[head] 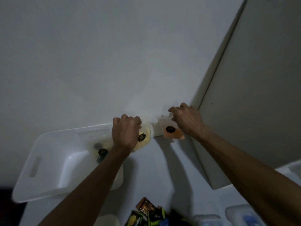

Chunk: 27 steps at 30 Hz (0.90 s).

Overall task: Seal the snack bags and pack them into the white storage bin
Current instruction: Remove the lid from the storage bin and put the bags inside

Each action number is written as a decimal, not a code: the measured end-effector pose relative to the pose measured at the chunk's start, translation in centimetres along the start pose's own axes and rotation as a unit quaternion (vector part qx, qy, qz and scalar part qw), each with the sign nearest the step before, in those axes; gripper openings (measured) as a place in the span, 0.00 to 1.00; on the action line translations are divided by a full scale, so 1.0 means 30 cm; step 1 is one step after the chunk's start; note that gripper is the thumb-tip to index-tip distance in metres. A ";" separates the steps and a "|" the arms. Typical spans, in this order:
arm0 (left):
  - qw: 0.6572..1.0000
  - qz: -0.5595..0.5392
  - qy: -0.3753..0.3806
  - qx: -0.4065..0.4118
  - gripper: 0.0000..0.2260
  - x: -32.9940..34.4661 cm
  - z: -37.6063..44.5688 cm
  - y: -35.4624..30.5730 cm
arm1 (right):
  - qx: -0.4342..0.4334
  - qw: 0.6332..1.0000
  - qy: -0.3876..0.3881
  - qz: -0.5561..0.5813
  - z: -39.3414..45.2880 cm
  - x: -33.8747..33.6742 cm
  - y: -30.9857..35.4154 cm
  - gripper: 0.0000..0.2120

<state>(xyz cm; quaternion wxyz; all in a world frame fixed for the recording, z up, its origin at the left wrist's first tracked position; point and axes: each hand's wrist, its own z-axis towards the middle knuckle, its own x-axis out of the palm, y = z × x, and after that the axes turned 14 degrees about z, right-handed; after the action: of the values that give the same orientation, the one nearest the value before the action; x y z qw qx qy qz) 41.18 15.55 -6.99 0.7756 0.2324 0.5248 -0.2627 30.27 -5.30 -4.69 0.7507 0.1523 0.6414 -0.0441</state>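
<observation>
Head view looks down two bare forearms reaching to the back of a pale worktop [162, 168], where it meets the wall. The left hand [126, 131] has its fingers curled over the top of a clear bag of yellow snacks [144, 141] with a dark round sticker, just past the far right corner of the white bin [48, 160]. The right hand [187, 119] pinches the top edge of a second bag, this one holding orange snacks [173, 134], which leans against the wall beside a tall grey panel [252, 95]. Each grip is clenched on its own bag; neither is released.

One more bag [101, 151] with the same dark sticker seems to lie already inside the bin, near its far right end, partly hidden by the left forearm. Whether the two held bags are sealed cannot be told: their mouths are under the fingers and the picture is dim.

My reading is that the packing step is in hand, with both bags picked up from the back of the worktop. The next move calls for carrying the yellow bag the short way left over the bin's rim and setting it beside the one inside, then bringing the orange bag across after it. If a mouth is open, it wants pressing shut first.

Loose wrappers [151, 212] lie at the near edge.
</observation>
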 end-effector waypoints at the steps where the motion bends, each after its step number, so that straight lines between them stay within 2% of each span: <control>1: 1.000 -0.003 -0.010 -0.002 0.03 -0.049 0.003 0.018 | -0.004 1.000 0.001 -0.007 0.005 -0.044 0.027 0.13; 8: 0.998 -0.021 -0.024 -0.048 0.12 -0.347 0.013 0.308 | -0.022 0.999 -0.030 0.006 -0.010 -0.366 0.356 0.08; 15: 0.997 0.013 -0.024 -0.079 0.05 -0.655 -0.043 0.636 | -0.023 0.997 -0.073 0.019 -0.029 -0.579 0.748 0.08; 20: 0.994 0.022 -0.014 -0.106 0.05 -0.697 -0.110 0.786 | -0.023 0.997 -0.059 0.040 -0.037 -0.538 0.945 0.10; 27: 0.990 -0.029 0.044 -0.134 0.10 -0.536 -0.204 0.832 | -0.064 0.997 -0.003 0.043 -0.066 -0.275 1.036 0.10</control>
<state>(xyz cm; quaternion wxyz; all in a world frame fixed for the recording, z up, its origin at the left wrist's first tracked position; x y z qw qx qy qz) 48.20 40.90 8.09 0.7678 0.1227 0.5957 -0.2017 35.08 23.71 8.47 0.7622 0.1311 0.6333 0.0292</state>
